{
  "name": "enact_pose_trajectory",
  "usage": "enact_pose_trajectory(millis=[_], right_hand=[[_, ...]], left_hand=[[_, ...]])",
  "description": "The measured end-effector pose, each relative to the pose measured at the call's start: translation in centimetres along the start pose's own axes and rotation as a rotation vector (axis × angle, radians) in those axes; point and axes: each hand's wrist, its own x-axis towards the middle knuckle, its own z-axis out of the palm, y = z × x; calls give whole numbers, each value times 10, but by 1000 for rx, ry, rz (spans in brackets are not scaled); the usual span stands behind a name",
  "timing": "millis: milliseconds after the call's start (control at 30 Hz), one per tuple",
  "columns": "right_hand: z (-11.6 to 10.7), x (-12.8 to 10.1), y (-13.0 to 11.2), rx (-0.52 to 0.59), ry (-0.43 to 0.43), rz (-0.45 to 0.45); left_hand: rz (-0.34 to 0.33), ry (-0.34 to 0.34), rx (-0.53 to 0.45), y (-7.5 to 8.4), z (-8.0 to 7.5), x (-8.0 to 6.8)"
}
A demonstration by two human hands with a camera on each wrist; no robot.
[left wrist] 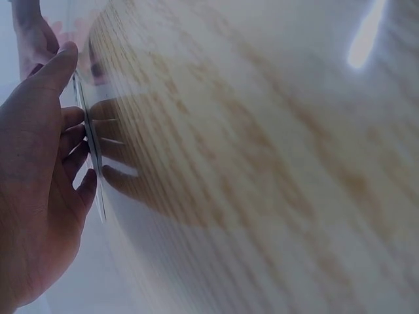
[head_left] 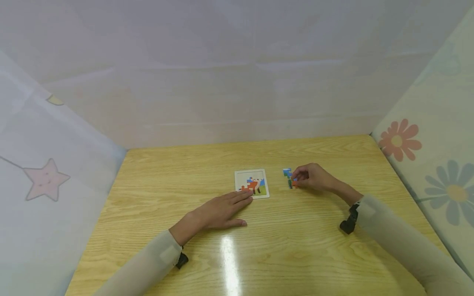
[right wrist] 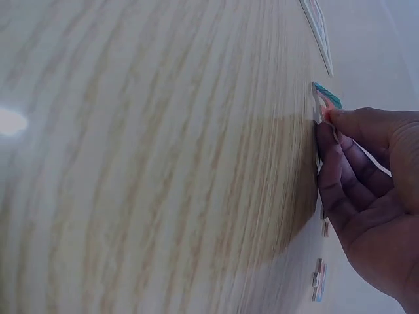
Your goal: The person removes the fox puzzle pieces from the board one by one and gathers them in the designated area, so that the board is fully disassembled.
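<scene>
A small square jigsaw puzzle in a white-edged tray [head_left: 267, 193] lies on the table, partly filled with an orange animal picture. My left hand [head_left: 226, 209] rests over the tray's lower left side, its fingers stretched out and hiding that corner. To the right, my right hand [head_left: 312, 176] pinches a puzzle piece [right wrist: 327, 112] between thumb and fingers, low over the table. Other loose puzzle pieces [head_left: 286, 172] in blue, green and white lie beside these fingers, partly hidden by them. In the right wrist view, another loose piece [right wrist: 319, 281] lies beyond the hand.
The wood-grain table [head_left: 166, 172] is bounded at the back by a pale cloth wall [head_left: 222, 102]. Printed cloth walls with a star [head_left: 47, 179] and flowers [head_left: 455, 192] stand at left and right. A bright light reflection [head_left: 230, 263] lies on the tabletop in front.
</scene>
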Motion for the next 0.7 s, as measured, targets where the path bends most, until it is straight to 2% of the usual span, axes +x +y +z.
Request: enact_pose_trajectory(millis=[333, 700], right_hand=[[5, 1, 0, -110, 47, -51], [8, 1, 4, -98, 79, -70]], left_hand=[[23, 23, -2, 0, -2, 0], [37, 35, 2, -1, -2, 0]])
